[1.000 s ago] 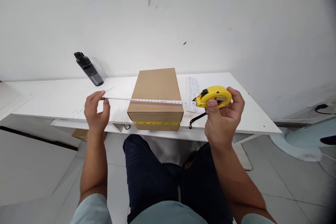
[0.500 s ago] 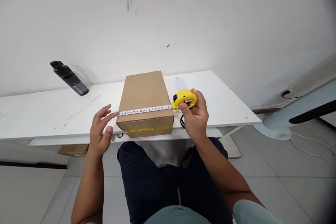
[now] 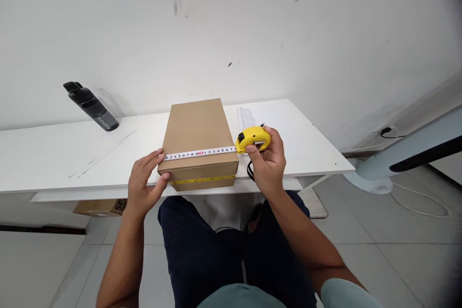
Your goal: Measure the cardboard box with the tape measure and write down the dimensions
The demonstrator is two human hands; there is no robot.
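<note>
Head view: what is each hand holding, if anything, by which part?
Right hand: rounded yellow tape measure, by its case. Left hand: at the left edge of the brown cardboard box; any hold unclear.

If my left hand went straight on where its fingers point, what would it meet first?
The cardboard box; your left hand seems to touch its near left corner, though depth is unclear.

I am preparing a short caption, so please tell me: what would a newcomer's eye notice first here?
The bright yellow tape measure in the right hand stands out first, its white strip stretched across the cardboard box on the white table to the left hand. Next comes the dark bottle farther left, near the wall.
</note>
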